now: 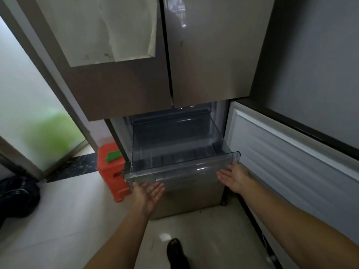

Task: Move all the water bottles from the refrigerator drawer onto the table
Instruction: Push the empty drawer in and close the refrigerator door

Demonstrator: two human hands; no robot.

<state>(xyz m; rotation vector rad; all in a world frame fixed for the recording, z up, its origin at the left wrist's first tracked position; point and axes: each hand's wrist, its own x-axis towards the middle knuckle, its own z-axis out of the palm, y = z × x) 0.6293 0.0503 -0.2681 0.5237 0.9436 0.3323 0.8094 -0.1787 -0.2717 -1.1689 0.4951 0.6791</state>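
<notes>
A clear plastic refrigerator drawer [180,167] is pulled out from the lower compartment, and I see no bottles inside it. My left hand [149,193] is flat and open at the drawer's front panel, near its left end. My right hand [233,177] is open too, palm toward the front panel at its right end. Neither hand holds anything. No water bottle and no table are in view.
The lower refrigerator door [291,162] stands swung open on the right. An orange plastic stool [110,171] with a green item on it stands left of the drawer. A dark bag [17,197] lies on the floor at far left. My shoe [174,251] shows below.
</notes>
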